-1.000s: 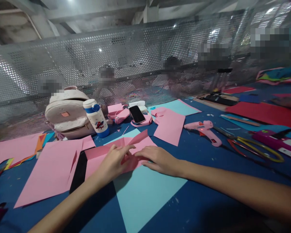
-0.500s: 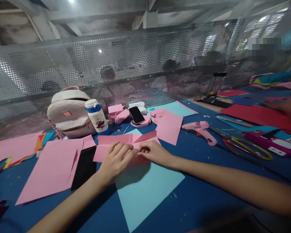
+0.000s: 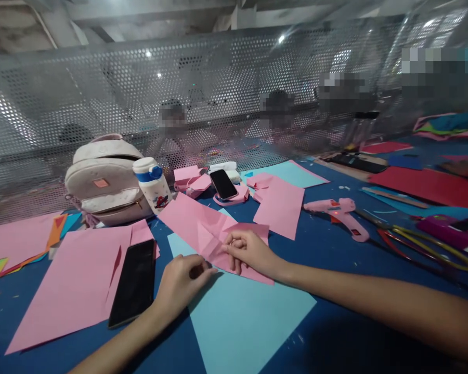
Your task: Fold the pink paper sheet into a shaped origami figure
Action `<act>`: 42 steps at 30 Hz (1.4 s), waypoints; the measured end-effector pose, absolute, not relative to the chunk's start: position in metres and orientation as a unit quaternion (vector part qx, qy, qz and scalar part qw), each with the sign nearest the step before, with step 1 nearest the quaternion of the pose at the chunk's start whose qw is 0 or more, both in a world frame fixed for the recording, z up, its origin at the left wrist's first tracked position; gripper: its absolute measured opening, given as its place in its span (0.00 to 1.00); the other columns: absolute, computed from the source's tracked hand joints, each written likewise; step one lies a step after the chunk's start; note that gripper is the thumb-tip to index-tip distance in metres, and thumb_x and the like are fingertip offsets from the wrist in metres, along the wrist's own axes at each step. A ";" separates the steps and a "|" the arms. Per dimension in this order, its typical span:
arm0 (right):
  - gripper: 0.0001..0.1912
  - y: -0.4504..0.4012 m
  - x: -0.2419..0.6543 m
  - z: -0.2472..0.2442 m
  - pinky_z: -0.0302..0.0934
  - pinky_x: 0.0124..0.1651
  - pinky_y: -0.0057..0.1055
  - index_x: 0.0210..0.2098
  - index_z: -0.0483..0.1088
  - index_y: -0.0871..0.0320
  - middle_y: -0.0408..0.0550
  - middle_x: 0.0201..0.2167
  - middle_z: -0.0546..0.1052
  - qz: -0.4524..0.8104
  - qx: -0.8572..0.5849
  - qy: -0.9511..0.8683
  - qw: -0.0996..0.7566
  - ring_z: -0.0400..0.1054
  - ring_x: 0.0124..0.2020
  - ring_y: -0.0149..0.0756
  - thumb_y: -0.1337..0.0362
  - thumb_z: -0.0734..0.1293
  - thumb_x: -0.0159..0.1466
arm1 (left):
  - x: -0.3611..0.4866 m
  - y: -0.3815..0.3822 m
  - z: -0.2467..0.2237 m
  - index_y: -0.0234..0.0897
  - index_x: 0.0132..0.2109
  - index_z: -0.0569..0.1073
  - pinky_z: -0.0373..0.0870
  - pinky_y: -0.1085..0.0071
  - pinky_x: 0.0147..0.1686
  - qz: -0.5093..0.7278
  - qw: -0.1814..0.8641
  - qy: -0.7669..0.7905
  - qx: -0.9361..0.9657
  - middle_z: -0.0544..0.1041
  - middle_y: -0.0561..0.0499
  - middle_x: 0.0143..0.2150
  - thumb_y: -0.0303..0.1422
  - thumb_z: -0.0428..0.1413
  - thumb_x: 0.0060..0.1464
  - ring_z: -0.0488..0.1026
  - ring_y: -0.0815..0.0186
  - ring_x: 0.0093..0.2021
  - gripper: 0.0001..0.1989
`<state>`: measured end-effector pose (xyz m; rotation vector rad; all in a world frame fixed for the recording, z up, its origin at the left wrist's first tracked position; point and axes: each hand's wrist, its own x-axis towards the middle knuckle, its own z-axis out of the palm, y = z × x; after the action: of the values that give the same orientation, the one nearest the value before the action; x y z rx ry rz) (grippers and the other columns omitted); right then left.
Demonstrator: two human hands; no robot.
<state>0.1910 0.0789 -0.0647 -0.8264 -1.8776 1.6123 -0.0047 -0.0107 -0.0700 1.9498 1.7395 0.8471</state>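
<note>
A creased sheet of pink paper rests at an angle over a light blue sheet, its folds standing up in the middle. My right hand pinches the folded part between thumb and fingers. Close to the near edge of the pink paper, my left hand is over the blue sheet with loosely curled fingers and a gap inside the thumb; nothing shows in it. A black phone lies just left of that hand.
Pink sheets cover the left side. Behind stand a white backpack and a bottle, with another phone nearby. To the right lie a pink glue gun and scissors. A perforated metal screen rises beyond.
The pink paper has turned so its left end points up and away. My left hand has come off it and moved towards me; my right hand keeps its pinch.
</note>
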 end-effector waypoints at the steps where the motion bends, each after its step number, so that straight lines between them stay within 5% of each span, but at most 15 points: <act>1: 0.16 0.078 0.191 -0.064 0.54 0.19 0.22 0.30 0.64 0.58 0.42 0.17 0.75 0.597 -0.305 -0.691 0.270 0.70 0.17 0.31 0.52 0.67 0.63 | -0.003 -0.009 -0.070 0.36 0.26 0.75 0.52 0.73 0.27 0.312 0.221 0.634 0.672 0.71 0.56 0.20 0.37 0.60 0.55 0.63 0.70 0.22 0.13; 5: 0.18 0.075 0.188 -0.061 0.52 0.18 0.22 0.32 0.64 0.58 0.41 0.16 0.74 0.604 -0.322 -0.666 0.296 0.69 0.16 0.32 0.49 0.68 0.61 | 0.004 -0.004 -0.073 0.35 0.27 0.78 0.51 0.74 0.24 0.351 0.267 0.641 0.628 0.71 0.54 0.20 0.38 0.58 0.54 0.63 0.68 0.22 0.13; 13: 0.17 0.074 0.186 -0.059 0.53 0.16 0.23 0.32 0.62 0.57 0.42 0.19 0.76 0.607 -0.296 -0.657 0.334 0.68 0.15 0.30 0.49 0.66 0.63 | 0.019 0.001 -0.066 0.33 0.29 0.77 0.64 0.73 0.26 0.468 0.430 0.569 0.521 0.77 0.48 0.25 0.46 0.57 0.53 0.71 0.65 0.26 0.18; 19: 0.15 0.072 0.187 -0.055 0.50 0.16 0.24 0.33 0.62 0.56 0.36 0.16 0.68 0.576 -0.298 -0.681 0.341 0.61 0.13 0.28 0.50 0.65 0.65 | 0.033 -0.004 -0.068 0.34 0.25 0.70 0.75 0.67 0.39 0.534 0.510 0.519 0.431 0.70 0.53 0.23 0.52 0.61 0.50 0.72 0.68 0.27 0.24; 24: 0.10 0.079 0.190 -0.044 0.53 0.27 0.27 0.31 0.69 0.59 0.39 0.24 0.65 0.384 -0.301 -0.798 0.355 0.59 0.25 0.29 0.58 0.68 0.61 | 0.035 -0.005 -0.070 0.32 0.25 0.70 0.76 0.68 0.38 0.552 0.536 0.492 0.407 0.66 0.55 0.22 0.52 0.65 0.45 0.69 0.70 0.25 0.25; 27: 0.14 0.079 0.192 -0.039 0.50 0.28 0.27 0.25 0.64 0.58 0.40 0.24 0.62 0.327 -0.302 -0.837 0.320 0.56 0.27 0.30 0.58 0.68 0.62 | 0.035 -0.005 -0.069 0.30 0.29 0.75 0.76 0.68 0.38 0.546 0.552 0.476 0.413 0.70 0.52 0.23 0.51 0.65 0.46 0.70 0.69 0.27 0.24; 31: 0.21 0.076 0.192 -0.039 0.48 0.27 0.27 0.22 0.52 0.56 0.38 0.23 0.57 0.342 -0.300 -0.840 0.295 0.53 0.26 0.29 0.58 0.66 0.63 | 0.038 -0.007 -0.068 0.30 0.31 0.77 0.75 0.66 0.39 0.537 0.570 0.457 0.422 0.73 0.49 0.26 0.49 0.65 0.48 0.73 0.66 0.29 0.23; 42: 0.23 0.075 0.190 -0.041 0.48 0.28 0.28 0.21 0.51 0.56 0.38 0.24 0.55 0.408 -0.285 -0.814 0.300 0.51 0.26 0.30 0.53 0.65 0.64 | 0.040 -0.006 -0.066 0.29 0.33 0.79 0.75 0.67 0.40 0.534 0.582 0.445 0.421 0.74 0.50 0.26 0.50 0.66 0.46 0.72 0.68 0.28 0.24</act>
<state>0.1896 0.0748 -0.0409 -0.7564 -2.1614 1.0832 0.0396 -0.0062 -0.0663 0.9835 1.0401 1.2474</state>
